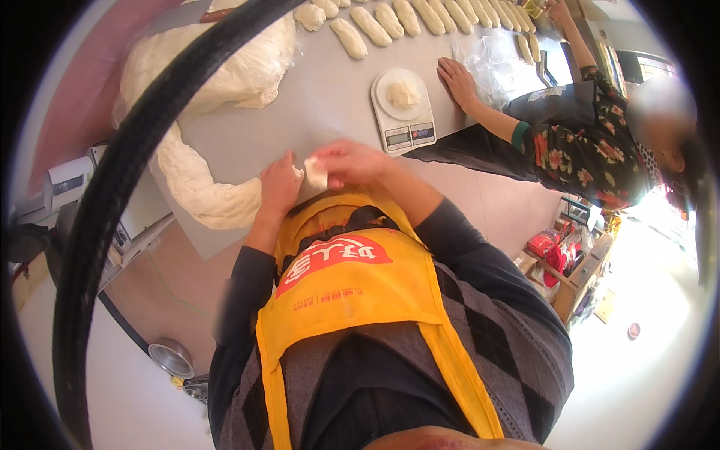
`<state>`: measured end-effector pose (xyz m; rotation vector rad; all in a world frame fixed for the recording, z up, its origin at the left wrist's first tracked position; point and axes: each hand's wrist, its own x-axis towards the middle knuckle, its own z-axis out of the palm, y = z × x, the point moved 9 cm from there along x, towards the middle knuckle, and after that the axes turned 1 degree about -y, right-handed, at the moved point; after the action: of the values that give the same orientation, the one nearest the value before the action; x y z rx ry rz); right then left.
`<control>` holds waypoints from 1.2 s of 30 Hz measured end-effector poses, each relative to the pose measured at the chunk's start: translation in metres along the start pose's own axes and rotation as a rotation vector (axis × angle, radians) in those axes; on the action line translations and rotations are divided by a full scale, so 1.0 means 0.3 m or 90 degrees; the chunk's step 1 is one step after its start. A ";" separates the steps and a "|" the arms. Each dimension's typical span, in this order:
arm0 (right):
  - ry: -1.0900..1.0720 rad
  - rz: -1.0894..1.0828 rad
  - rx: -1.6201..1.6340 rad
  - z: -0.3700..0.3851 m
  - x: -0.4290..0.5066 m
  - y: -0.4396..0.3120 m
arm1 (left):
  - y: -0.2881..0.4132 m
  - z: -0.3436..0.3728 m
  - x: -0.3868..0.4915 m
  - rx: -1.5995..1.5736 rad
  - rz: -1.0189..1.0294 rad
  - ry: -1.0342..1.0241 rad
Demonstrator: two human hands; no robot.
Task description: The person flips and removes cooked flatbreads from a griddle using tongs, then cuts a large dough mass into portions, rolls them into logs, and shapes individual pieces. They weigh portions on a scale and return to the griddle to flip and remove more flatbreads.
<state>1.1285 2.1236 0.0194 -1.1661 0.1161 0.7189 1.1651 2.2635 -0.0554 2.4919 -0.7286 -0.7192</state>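
A long, thick rope of dough point(208, 194) curves along the near left edge of the metal table point(332, 95). My left hand point(281, 183) is closed around its right end, where the dough looks torn. Just to the right, my right hand point(354, 161) pinches a small piece of dough point(316, 172), apart from the rope; the hand is slightly blurred. Beyond my right hand stands a white digital kitchen scale point(400, 130), with a lump of dough point(404, 95) on its round plate.
A large dough mass point(225, 73), partly under plastic, lies at the far left. Several dough rolls point(371, 27) line the far side. At right, a co-worker's hand point(458, 81) rests on the table near a clear plastic bag point(495, 64). A black cable crosses the left view.
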 end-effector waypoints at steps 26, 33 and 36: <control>0.178 0.081 -0.435 0.034 0.220 0.227 | -0.094 -0.113 -0.103 -0.057 0.047 0.107; 0.263 -0.080 -0.533 0.019 0.202 0.113 | 0.089 -0.201 -0.071 -0.079 0.196 0.183; 0.269 -0.057 -0.502 0.003 0.194 0.111 | 0.080 -0.162 -0.062 -0.075 0.216 0.150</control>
<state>1.1543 2.1577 -0.0323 -2.0597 0.1359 0.4257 1.1716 2.2690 0.0013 2.2192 -0.9558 -0.3296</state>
